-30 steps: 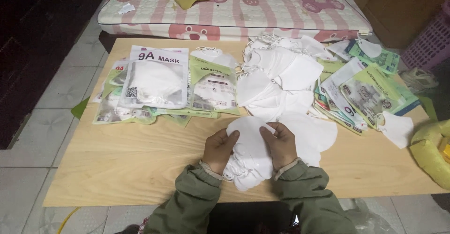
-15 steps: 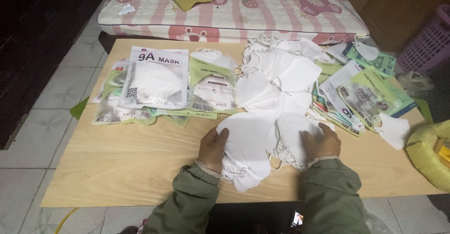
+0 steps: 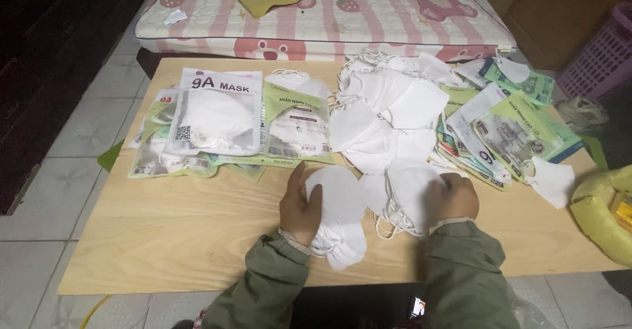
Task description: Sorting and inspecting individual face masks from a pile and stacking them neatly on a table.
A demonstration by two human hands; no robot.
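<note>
Left hand [image 3: 301, 209] curled around mask stack [image 3: 339, 214] at its left edge, right hand [image 3: 454, 197] clutching another mask [image 3: 411, 194] just beside, on counter [image 3: 184, 237].

Low wooden table [image 3: 197, 237], pale plywood top, standing on a grey tiled floor [image 3: 59, 171]. On it, far left: sealed mask packets [image 3: 217, 121], green and clear, overlapping. Centre: a loose heap of white masks [image 3: 388, 115] with ear loops trailing. In front of me, a small stack of white masks [image 3: 342, 217] and one more mask [image 3: 408, 197] just beside it, under my hands. Right: a pile of empty green packets [image 3: 507, 131], a single white mask [image 3: 553, 181] at its edge.
</note>
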